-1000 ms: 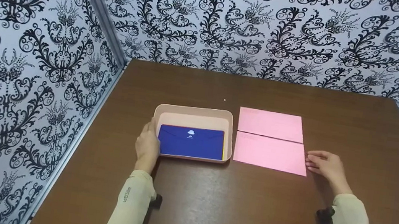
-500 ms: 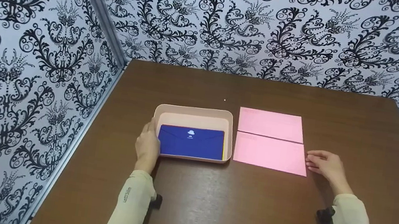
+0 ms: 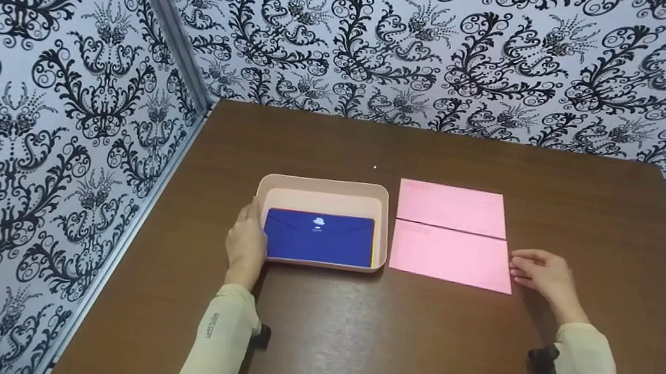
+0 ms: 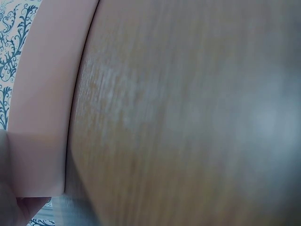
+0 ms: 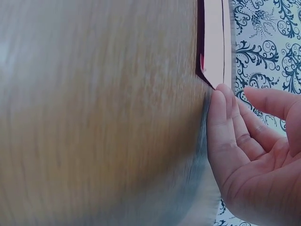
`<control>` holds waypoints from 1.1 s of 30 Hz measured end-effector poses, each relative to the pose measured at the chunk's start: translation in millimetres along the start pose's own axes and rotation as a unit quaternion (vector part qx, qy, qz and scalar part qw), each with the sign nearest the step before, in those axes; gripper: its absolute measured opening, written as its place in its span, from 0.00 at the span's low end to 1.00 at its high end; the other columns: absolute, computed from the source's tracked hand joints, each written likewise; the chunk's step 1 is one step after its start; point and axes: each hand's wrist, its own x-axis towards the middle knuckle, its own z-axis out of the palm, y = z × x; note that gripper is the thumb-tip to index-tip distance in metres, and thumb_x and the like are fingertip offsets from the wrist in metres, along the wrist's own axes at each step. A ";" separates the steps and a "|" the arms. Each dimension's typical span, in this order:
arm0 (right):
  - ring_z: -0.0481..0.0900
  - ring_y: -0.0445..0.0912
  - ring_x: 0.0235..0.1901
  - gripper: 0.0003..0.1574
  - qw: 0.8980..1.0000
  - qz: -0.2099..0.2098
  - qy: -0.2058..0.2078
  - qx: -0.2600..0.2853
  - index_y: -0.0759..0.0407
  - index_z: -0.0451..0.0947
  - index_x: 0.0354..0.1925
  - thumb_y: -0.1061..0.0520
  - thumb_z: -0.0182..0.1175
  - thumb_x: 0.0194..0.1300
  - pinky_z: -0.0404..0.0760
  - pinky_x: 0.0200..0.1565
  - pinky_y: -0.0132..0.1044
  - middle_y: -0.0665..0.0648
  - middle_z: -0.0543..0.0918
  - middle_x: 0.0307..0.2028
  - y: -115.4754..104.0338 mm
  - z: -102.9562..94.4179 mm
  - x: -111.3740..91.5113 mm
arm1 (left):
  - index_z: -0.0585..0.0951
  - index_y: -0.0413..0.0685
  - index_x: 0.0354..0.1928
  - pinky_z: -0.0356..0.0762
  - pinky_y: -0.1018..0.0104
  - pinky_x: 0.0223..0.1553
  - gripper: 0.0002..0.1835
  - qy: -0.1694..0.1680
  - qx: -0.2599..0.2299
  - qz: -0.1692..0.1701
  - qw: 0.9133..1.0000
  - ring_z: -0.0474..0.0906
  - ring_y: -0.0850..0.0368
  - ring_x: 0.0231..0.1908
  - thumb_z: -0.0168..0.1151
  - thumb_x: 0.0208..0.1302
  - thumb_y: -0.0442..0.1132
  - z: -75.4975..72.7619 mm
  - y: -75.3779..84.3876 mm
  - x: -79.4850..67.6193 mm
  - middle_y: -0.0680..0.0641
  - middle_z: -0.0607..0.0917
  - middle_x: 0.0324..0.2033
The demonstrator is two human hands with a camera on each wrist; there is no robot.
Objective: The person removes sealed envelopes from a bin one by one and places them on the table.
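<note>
In the head view my left hand (image 3: 246,241) holds the left end of a pale pink tray (image 3: 328,187); its thumb is hidden from above. The left wrist view shows part of the left hand (image 4: 10,207) at the end of the tray wall (image 4: 40,108). Inside the tray lies a blue envelope (image 3: 318,244) with a white emblem, red and yellow edges peeking out beneath it. Two pink envelopes (image 3: 449,254) lie to the right, one behind the other. My right hand (image 3: 543,276) keeps its fingertips at the right edge of the nearer one, thumb apart from the fingers.
Everything stands on a brown wooden table (image 3: 313,339). Black-and-white patterned walls (image 3: 391,40) rise behind it and along both sides. A tiny white speck (image 3: 375,167) lies behind the tray. A dark device (image 3: 542,359) shows at the right wrist.
Almost nothing differs: my right hand shifts very slightly at the edge of the pink envelope. The left hand, tray and envelopes stay in place.
</note>
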 end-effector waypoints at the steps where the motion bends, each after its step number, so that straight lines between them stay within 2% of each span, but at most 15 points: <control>1: 0.84 0.31 0.32 0.31 1.000 -0.001 -0.001 0.005 0.81 0.68 0.62 0.56 0.56 0.73 0.86 0.39 0.28 0.43 0.85 0.33 -0.2 0.0 0.2 | 0.68 0.47 0.71 0.81 0.42 0.49 0.30 -0.002 0.002 -0.001 1.000 0.83 0.33 0.48 0.50 0.67 0.29 -0.2 0.1 -0.2 0.42 0.79 0.63; 7: 0.85 0.32 0.32 0.32 0.999 -0.001 -0.013 0.034 0.83 0.66 0.61 0.57 0.57 0.72 0.86 0.39 0.28 0.40 0.85 0.31 -0.4 0.3 2.4 | 0.68 0.46 0.72 0.81 0.41 0.49 0.30 -0.008 0.006 -0.005 1.000 0.83 0.32 0.48 0.49 0.66 0.29 -1.7 0.3 -1.2 0.43 0.79 0.63; 21: 0.86 0.34 0.33 0.31 1.000 -0.001 -0.009 0.012 0.79 0.68 0.62 0.55 0.58 0.72 0.86 0.40 0.29 0.44 0.86 0.33 -9.8 5.8 -0.1 | 0.68 0.47 0.71 0.81 0.41 0.48 0.29 -0.001 0.008 -0.001 1.000 0.84 0.32 0.46 0.49 0.67 0.29 -1.9 0.3 -1.6 0.43 0.79 0.62; 33: 0.87 0.35 0.32 0.32 0.999 -0.014 -0.019 0.036 0.81 0.67 0.62 0.57 0.59 0.71 0.87 0.40 0.30 0.43 0.86 0.33 -16.5 11.4 -1.5 | 0.69 0.47 0.71 0.82 0.41 0.47 0.29 -0.001 0.009 -0.001 1.000 0.84 0.33 0.46 0.49 0.68 0.29 -2.2 1.3 -1.1 0.42 0.80 0.61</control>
